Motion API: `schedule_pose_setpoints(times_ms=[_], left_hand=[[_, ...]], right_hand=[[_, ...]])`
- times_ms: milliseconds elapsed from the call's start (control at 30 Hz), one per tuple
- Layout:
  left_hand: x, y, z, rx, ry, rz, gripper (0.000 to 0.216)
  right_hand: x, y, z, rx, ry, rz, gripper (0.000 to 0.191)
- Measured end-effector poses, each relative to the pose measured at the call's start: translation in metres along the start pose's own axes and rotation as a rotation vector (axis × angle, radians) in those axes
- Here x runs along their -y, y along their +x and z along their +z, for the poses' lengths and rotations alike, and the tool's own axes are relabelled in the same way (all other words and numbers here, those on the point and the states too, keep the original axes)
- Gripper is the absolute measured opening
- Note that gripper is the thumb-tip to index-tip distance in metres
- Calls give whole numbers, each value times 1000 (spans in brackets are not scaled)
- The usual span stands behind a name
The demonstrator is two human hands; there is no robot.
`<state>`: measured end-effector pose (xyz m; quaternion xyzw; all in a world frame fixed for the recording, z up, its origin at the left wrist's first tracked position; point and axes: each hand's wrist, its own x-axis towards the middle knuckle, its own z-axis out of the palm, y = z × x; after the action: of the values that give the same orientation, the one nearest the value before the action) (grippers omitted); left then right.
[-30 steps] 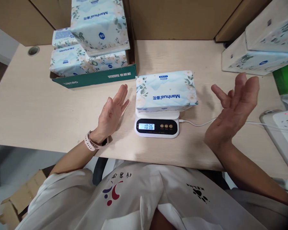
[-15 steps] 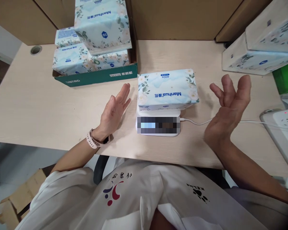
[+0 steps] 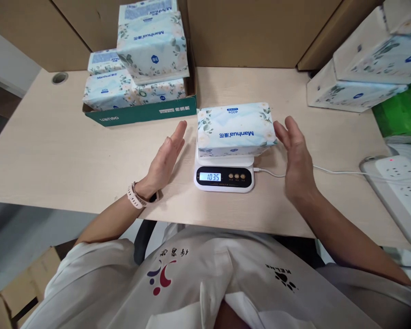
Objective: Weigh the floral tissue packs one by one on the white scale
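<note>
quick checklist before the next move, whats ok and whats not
1. Tissue pack resting on the scale: ok.
2. Display lit with digits showing: ok.
3. Cable plugged into the scale's side: ok.
4. Cable's far end in the power strip: cannot tell.
5. Left hand open and clear of the pack: ok.
6. Right hand clear of the pack: cannot tell, fingertips at its edge.

Behind the tissue pack (image 3: 236, 128), open desk (image 3: 246, 87) runs between two obstacles, the green box (image 3: 144, 112) and stacked packs (image 3: 366, 66).
</note>
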<state>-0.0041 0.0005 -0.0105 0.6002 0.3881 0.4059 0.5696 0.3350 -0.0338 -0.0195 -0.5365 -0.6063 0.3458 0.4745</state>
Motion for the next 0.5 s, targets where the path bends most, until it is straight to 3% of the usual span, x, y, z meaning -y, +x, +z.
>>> schedule_pose_setpoints(times_ms=[300,500], left_hand=[[11,5,0,20,166,63,78],[9,7,4,25,218,54,92]], right_hand=[[1,13,-2,112,49,153,91],[13,13,4,93,48,209,88]])
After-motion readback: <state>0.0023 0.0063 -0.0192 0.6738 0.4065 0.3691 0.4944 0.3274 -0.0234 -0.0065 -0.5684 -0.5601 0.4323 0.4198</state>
